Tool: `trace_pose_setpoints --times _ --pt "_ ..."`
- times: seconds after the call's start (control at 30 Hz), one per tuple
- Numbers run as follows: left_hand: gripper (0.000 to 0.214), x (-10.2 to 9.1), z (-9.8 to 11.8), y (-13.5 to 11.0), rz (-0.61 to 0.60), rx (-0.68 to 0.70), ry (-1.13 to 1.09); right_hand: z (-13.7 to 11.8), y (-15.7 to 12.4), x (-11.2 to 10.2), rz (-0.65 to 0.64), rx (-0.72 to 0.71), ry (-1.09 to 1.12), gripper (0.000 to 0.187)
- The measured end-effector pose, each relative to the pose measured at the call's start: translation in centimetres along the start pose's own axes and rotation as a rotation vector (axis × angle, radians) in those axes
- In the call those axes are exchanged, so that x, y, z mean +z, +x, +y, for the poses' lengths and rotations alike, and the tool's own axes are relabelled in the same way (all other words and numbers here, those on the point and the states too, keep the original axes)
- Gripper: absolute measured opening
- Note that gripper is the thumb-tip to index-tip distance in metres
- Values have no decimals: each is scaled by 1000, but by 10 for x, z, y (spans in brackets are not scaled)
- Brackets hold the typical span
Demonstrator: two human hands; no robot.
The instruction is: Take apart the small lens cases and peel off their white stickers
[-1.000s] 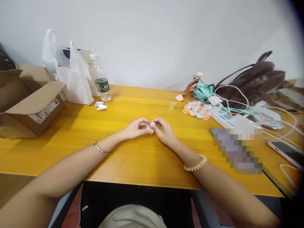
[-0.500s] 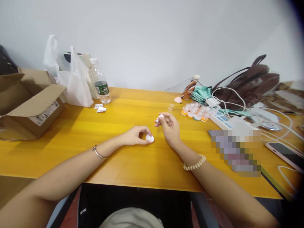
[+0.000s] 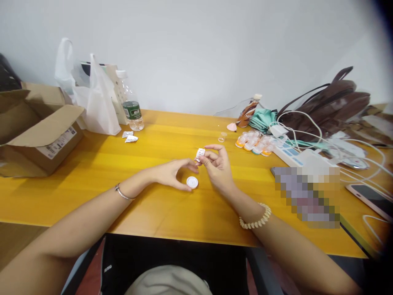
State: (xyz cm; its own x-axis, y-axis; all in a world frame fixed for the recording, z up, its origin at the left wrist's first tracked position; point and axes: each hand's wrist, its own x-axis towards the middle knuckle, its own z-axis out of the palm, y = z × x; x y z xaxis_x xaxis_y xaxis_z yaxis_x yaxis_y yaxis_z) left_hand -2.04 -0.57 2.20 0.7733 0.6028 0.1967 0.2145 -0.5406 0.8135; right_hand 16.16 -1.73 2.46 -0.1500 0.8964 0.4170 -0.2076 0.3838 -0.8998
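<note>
My right hand (image 3: 216,166) is raised slightly over the yellow table (image 3: 101,164) and pinches a small white foil lid (image 3: 199,154) between thumb and fingers. My left hand (image 3: 172,173) rests on the table, its thumb and fingers curved around a small round white container (image 3: 192,182) that sits on the wood. Its fingertips reach up to the foil lid and touch it. Both hands meet near the middle of the table.
A row of small orange-based containers (image 3: 253,143) lies to the right, beside a power strip (image 3: 294,153), cables and a brown bag (image 3: 325,110). A phone (image 3: 368,196) lies at far right. At left stand a cardboard box (image 3: 37,131), white plastic bags (image 3: 92,98), a water bottle (image 3: 130,104) and foil scraps (image 3: 130,137).
The hands were together on one small container. My right hand pulled the foil lid off and up. My left hand set the round container on the table and reached towards the lid.
</note>
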Motion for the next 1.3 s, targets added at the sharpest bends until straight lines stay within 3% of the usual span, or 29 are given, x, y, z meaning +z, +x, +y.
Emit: trace_pose_setpoints --times 0.17,0.37,0.7,0.87,1.03,1.3 --pt "30 0 4 6 293 50 -185 3 1 1 -24 33 44 22" --pt "18 12 7 12 436 95 -361 3 1 1 -75 135 105 27" --pt "18 23 6 13 519 -66 -446 7 -3 -19 -136 295 -59 20" --pt "20 33 -1 16 529 -200 -522 5 -2 -36 -176 191 -392 15" --pt "20 32 -6 16 428 -229 -526 6 8 -39 -245 50 -648 8" --pt "20 29 -10 14 443 -279 -528 10 9 -36 -236 92 -642 11"
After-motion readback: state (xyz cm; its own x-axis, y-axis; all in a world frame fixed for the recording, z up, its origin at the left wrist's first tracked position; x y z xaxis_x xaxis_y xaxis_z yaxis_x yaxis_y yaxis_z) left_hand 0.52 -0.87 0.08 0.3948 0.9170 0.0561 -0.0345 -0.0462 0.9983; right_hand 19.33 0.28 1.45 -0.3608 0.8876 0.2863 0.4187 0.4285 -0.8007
